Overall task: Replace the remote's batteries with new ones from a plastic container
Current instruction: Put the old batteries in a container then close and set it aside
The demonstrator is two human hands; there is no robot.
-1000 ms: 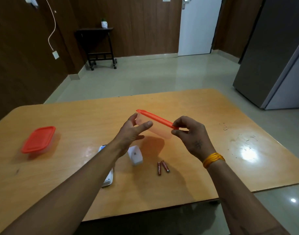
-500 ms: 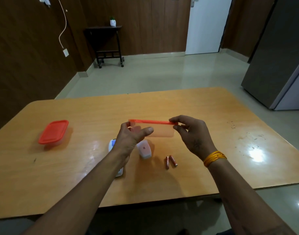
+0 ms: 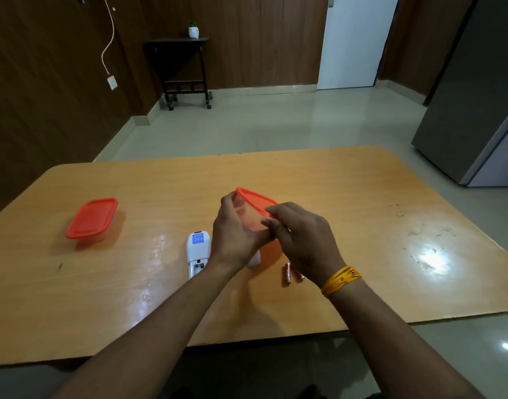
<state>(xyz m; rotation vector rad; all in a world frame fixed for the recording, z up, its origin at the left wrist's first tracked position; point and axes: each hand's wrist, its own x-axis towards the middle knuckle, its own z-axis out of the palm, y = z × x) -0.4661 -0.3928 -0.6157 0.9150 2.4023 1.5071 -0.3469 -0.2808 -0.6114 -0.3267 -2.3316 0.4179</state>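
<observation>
I hold a clear plastic container with an orange lid [image 3: 251, 210] tilted above the table's middle. My left hand [image 3: 234, 236] grips its body from the near left side. My right hand [image 3: 300, 237] pinches the lid's near right edge. Below them the white remote [image 3: 198, 251] lies face down with its battery bay open, and its white cover [image 3: 254, 259] is mostly hidden behind my left hand. Two orange batteries [image 3: 288, 273] lie on the table beside my right wrist.
A second clear container with an orange lid [image 3: 92, 220] stands at the left of the wooden table [image 3: 362, 226]. A grey fridge [image 3: 477, 96] is at the right, a dark side table [image 3: 183, 67] by the far wall.
The container has tilted, its lid now facing right and away. My hands have drawn closer together around it. The camera has shifted right.
</observation>
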